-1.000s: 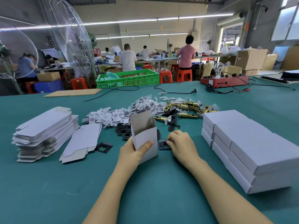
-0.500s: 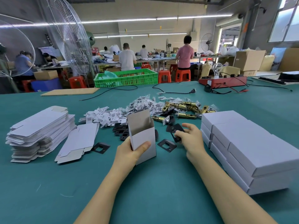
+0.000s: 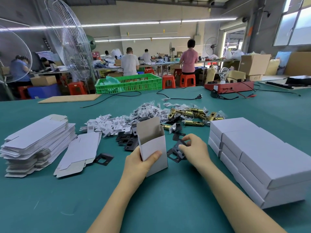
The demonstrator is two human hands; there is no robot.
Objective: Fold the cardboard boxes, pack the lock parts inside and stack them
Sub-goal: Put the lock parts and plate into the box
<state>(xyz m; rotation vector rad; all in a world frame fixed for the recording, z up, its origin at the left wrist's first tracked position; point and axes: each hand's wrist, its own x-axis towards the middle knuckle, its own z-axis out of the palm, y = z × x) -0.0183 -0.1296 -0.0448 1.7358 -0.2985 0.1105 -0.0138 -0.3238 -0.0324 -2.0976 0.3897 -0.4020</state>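
Note:
My left hand (image 3: 140,163) grips an upright white cardboard box (image 3: 154,145) with its top flap open, standing on the green table (image 3: 168,199). Just right of it, my right hand (image 3: 195,148) pinches a black strike plate (image 3: 180,146) lifted slightly above another black plate (image 3: 173,154) lying flat. Brass latch bolts (image 3: 193,115) and small bagged parts (image 3: 148,110) lie in a heap behind. A stack of closed white boxes (image 3: 255,157) sits at the right. Flat unfolded boxes (image 3: 37,140) are piled at the left.
White plastic inserts (image 3: 109,123) and more black plates (image 3: 125,138) lie left of the box. One black plate (image 3: 103,158) rests by a loose flat box (image 3: 80,152). A green crate (image 3: 129,83), cables and a red tester (image 3: 228,86) stand at the table's far edge. People work behind.
My right hand left the flat plate near the box, reached back to the pile, and now holds a black plate nearer the box. The left hand keeps the box upright.

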